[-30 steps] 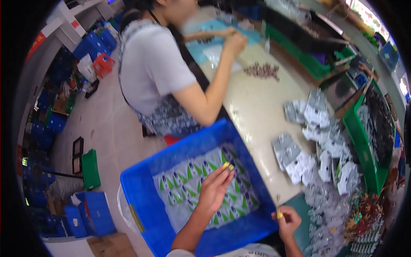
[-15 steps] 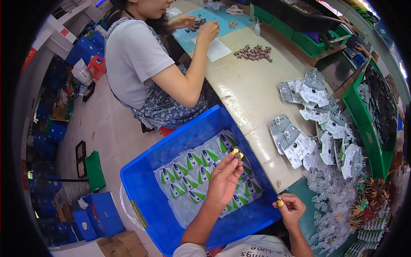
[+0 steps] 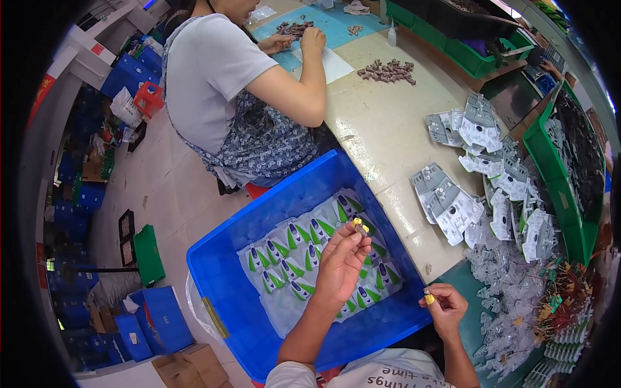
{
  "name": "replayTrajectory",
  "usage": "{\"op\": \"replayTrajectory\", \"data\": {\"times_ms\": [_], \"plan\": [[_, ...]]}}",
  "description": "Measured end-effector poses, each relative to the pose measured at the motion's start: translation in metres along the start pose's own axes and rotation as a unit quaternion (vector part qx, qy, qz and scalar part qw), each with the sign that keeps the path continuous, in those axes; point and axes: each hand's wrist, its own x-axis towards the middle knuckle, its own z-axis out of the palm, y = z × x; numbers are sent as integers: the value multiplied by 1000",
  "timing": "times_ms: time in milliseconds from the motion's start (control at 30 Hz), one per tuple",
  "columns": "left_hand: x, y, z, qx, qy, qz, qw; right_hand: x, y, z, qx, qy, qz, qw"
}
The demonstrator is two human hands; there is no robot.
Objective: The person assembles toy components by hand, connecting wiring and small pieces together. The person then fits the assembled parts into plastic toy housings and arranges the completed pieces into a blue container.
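My left hand (image 3: 341, 264) is raised over a blue bin (image 3: 223, 249), fingers pinched on a small brown piece (image 3: 361, 231). Yellow patches show at its fingertips; whether they are finger covers or part of the piece is unclear. Over the bin's right rim, my right hand (image 3: 446, 308) is closed, its thumb and finger together around something tiny and brownish, with a yellow patch (image 3: 429, 299) there too. Inside the bin lie white shell parts with green and purple markings (image 3: 294, 236), set in rows on a pale sheet.
A co-worker (image 3: 223, 84) sits at the table (image 3: 372, 123), hands over small brown pieces. Another brown pile (image 3: 388, 71) lies nearer. Grey-white molded shells (image 3: 446, 200), clear plastic parts (image 3: 498, 304) and a green tray of dark parts (image 3: 556, 174) crowd the right side.
The view has shifted slightly. The co-worker leans further over the table, and that person's hands have come closer together. My hands keep nearly the same pose.
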Motion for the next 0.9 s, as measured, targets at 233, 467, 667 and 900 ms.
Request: {"op": "replayTrajectory", "data": {"times_ms": [233,467,667,900], "plan": [[1,0,-6,-45,-42,-36,997,0,1,0,-9,-3,2,1000],[-1,-1,-6,-16,-8,-44,999,-2,2,-2,-3,-9,-3,1000],[-5,-3,-6,-1,3,-43,999,-2,2,-2,-9,-14,-4,1000],[-4,-6,-10,-14,-4,-35,999,-1,2,-2,-14,-19,-5,1000]]}}
